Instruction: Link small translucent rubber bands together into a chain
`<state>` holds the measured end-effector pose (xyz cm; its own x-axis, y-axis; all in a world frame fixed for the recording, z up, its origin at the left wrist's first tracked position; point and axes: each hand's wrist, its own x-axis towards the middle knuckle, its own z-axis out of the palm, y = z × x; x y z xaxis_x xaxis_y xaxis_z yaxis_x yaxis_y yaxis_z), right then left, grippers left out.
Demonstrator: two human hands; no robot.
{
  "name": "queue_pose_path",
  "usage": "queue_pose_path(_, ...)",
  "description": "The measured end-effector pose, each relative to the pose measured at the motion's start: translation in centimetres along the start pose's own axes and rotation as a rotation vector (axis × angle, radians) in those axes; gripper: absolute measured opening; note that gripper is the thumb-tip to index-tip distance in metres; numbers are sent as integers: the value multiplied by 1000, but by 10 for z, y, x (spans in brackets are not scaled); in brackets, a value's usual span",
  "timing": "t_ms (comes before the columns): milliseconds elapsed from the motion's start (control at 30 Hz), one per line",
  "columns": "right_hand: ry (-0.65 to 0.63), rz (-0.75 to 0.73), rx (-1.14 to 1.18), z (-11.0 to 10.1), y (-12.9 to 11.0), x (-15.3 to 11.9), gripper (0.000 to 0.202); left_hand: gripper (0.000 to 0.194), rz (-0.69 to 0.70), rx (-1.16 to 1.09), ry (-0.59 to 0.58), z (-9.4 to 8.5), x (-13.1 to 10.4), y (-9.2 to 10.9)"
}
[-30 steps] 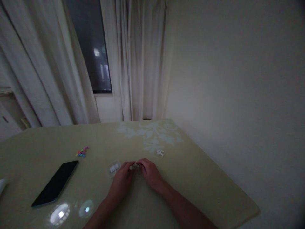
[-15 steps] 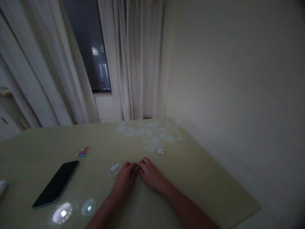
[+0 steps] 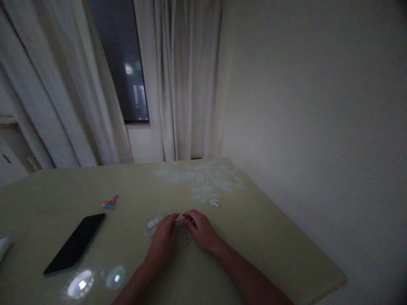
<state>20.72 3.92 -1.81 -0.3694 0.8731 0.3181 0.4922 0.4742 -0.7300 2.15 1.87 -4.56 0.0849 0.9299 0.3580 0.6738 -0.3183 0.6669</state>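
My left hand rests on the table with its fingers stretched forward and slightly apart, beside a faint see-through piece lying between both hands. My right hand curls with thumb and fingertips close together; something small and dark shows at them, too dim to name. A clear plastic case with white patches inside lies left of my left hand, partly behind its knuckles. Beyond the fingertips are some small pale pieces, hard to make out. Several little white pieces lie past my right hand.
A small pile of bright coloured pieces sits to the left. Nearer is a black flat-screen device, a phone or tablet. Light reflections gleam on the greenish tabletop. A wall borders the table's right side; curtains hang behind.
My hands, whose fingertips met before, have drawn slightly apart. The left fingers have straightened, and pale and see-through pieces now show between and beyond the hands.
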Motion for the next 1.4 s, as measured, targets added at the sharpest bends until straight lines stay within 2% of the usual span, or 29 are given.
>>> queue_pose_path(100, -37, -5, -18, -11, -2, -4, 32, 43, 37, 126, 17, 5, -6, -7)
queue_pose_path(167, -110, -17, -45, -19, -3, -7, 49, 48, 42, 225, -11, 8, -5, -6)
queue_pose_path(233, -207, -22, -81, -25, -4, -10, 77, 56, 1, 325, -93, 8, 0, -1)
queue_pose_path(300, -254, 4, -112, -27, -5, -11, 88, 65, -44, 398, -198, 4, 7, 8)
queue_pose_path(400, -224, 42, -131, -23, -5, -12, 71, 64, -43, 401, -271, -5, 10, 20)
queue_pose_path(500, -192, 29, -116, -18, -5, -12, 51, 54, 15, 301, -249, -11, 1, 19)
queue_pose_path(600, -200, 28, -109, -20, -5, -12, 52, 42, 88, 228, -139, -10, -10, 8)
queue_pose_path(667, -213, 36, -108, -22, -5, -11, 57, 43, 98, 212, -85, -7, -14, 0)
queue_pose_path(767, -226, 48, -101, -22, -2, -8, 51, 53, 99, 129, -111, -3, -10, -5)
queue_pose_path(867, -223, 38, -99, -17, 1, -5, 35, 39, 110, -19, -152, -1, 0, -1)
queue_pose_path(967, -210, 38, -106, -11, 0, -2, 30, 26, 100, -103, -168, -1, 9, 4)
queue_pose_path(1400, -56, 34, -201, 9, 5, 1, 14, 23, 19, -88, -63, 5, 11, 6)
